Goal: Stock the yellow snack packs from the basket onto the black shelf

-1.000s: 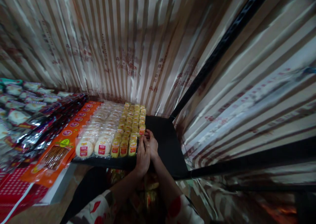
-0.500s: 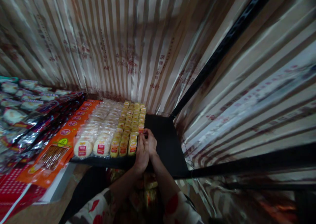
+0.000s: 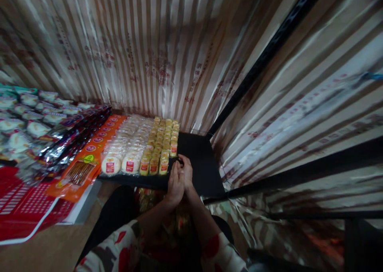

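Note:
My left hand [image 3: 175, 184] is just in front of the black shelf's front edge, its fingers stretched out with nothing seen in them. Against it lies my right hand [image 3: 187, 174], fingers bent and a gap between thumb and forefinger; no item shows there. Small yellow-wrapped snack packets [image 3: 154, 162] with red labels stand in rows left of my hands. The shorter rightmost row ends in a front packet [image 3: 174, 149], just beyond my fingertips and apart from them. Beside these rows stand round white packaged cakes [image 3: 131, 165].
The black shelf [image 3: 203, 160] continues right to a dark metal post [image 3: 239, 92]. Orange snack bags [image 3: 89, 160] and dark shiny packets lie left, above a red basket [image 3: 44, 200] with a white handle. Striped printed sheeting [image 3: 161, 56] hangs behind. More packets show dimly below my arms.
My hands have drawn back towards me from the front packet of the rightmost yellow row, which now stands free. The view has shifted slightly.

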`<state>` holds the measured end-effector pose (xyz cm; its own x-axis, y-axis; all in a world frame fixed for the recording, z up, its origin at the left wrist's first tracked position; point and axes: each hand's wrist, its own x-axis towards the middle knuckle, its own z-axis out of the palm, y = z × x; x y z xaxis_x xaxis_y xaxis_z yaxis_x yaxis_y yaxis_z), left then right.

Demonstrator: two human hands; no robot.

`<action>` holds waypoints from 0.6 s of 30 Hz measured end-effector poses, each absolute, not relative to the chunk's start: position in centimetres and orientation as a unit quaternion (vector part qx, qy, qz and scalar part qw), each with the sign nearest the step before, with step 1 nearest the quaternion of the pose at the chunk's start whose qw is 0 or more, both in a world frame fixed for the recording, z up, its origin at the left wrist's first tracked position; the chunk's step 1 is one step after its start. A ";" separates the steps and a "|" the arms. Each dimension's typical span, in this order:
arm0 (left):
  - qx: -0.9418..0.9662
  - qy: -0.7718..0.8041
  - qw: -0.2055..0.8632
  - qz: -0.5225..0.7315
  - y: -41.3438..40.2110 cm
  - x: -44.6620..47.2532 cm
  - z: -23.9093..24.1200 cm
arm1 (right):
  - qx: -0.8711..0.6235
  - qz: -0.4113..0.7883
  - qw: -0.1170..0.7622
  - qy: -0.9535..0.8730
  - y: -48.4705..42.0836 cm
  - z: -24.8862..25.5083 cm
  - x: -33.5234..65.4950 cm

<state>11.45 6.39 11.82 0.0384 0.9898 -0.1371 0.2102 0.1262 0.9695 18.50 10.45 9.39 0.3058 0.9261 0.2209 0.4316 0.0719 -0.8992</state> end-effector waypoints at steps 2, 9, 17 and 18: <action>0.547 0.568 0.470 0.396 5.1 10.9 11.7 | -0.638 0.244 0.503 -0.530 9.2 9.2 18.2; 0.647 0.511 0.385 0.414 0.5 8.3 10.8 | -0.613 0.246 0.529 -0.532 3.9 8.5 16.6; 0.689 0.513 0.428 0.281 -5.3 4.1 7.0 | -0.657 0.246 0.349 -0.622 -3.6 5.5 15.4; 0.674 0.542 0.439 0.245 -5.7 3.8 6.2 | -0.680 0.246 0.284 -0.630 -4.2 4.9 15.3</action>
<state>3.78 -5.72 6.21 0.2930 0.9449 -0.1463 0.5152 -0.0271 0.8566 15.28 -4.22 4.88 0.0866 0.9960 0.0231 0.7169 -0.0462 -0.6956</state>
